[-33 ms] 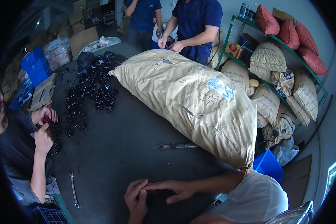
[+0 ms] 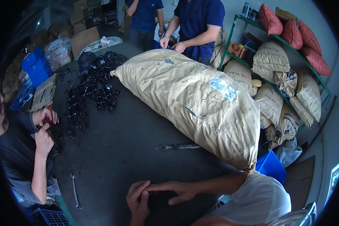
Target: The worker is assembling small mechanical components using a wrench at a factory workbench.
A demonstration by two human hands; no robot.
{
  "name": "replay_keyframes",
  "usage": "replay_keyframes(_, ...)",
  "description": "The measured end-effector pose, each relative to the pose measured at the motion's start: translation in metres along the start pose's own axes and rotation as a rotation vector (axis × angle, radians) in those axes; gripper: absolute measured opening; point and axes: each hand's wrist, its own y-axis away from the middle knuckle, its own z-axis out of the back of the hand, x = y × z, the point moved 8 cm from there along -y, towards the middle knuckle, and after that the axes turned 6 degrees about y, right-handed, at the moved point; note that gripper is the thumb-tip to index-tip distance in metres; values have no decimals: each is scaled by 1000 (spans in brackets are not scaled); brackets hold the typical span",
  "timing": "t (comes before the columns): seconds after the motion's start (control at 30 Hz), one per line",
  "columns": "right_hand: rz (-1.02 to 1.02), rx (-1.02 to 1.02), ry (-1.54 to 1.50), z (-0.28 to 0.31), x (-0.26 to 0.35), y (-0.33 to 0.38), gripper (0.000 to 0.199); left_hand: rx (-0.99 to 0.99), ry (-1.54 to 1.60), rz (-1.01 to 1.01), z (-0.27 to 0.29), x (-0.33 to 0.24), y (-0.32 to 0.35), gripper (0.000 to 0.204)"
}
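At the table's near edge, my left hand [image 2: 138, 201] is raised with fingers loosely bent and thumb apart. My right hand [image 2: 179, 191] reaches in from the right, fingers stretched out. Its fingertips meet the left fingers, and no object shows in either hand. Beyond them a wrench with a dark, worn handle [image 2: 180, 147] lies partly by a big, stuffed tan sack [image 2: 188, 98]. A slim silver wrench [image 2: 75, 191] lies to the left. Small black clip-like parts [image 2: 90, 84] are heaped at the far left of the dark table [image 2: 113, 150].
A seated co-worker's hands [image 2: 45, 130] hold something small and red at left. Two people stand behind the sack; one touches its far edge. Green shelving [image 2: 235, 28] at right bears tan sacks and red bags [image 2: 270, 20]. Blue crates [image 2: 37, 67] stand left; a blue bin [image 2: 270, 167] stands right.
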Motion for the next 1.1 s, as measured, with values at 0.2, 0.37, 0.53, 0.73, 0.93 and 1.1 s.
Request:
replay_keyframes(0.2,-7,-6,-1,0,-7,2,91,2,16,-17,-2,-1,-2,34)
replay_keyframes(0.37,-3,-17,-15,-1,-3,0,90,12,-39,-62,1,2,-1,32)
replay_keyframes(0.53,-12,-9,-23,-3,-5,-4,89,5,-9,-41,3,0,-1,32)
replay_keyframes(0.73,28,-40,14,3,-5,0,88,26,-20,-69,-4,3,-2,31)
replay_keyframes(0.93,56,-22,-18,2,7,-2,84,-31,-30,1,1,10,4,33)
replay_keyframes(1.1,42,-12,-31,3,8,0,83,-21,-14,13,-2,9,3,33)
